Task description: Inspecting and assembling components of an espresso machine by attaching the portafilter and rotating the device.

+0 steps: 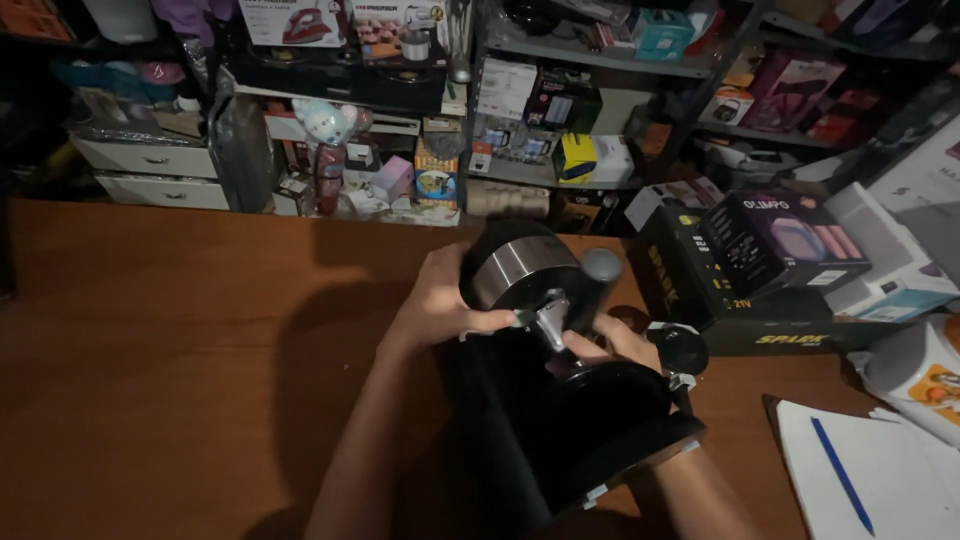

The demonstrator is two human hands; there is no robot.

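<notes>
A wooden table (150,350) is seen below cluttered shelves (600,60). A black appliance (570,420) lies tilted on the table at centre, its steel-banded drum (515,265) gripped by the left hand (440,300), fingers curled round it. The right hand (610,345) is closed on what looks like a small metal handle (550,320). Boxes (770,250), paper (870,470) and a blue pen (842,475) lie to the right.

Appliance (560,400) glossy black plastic, brushed-metal band; table (150,350) wood.
</notes>
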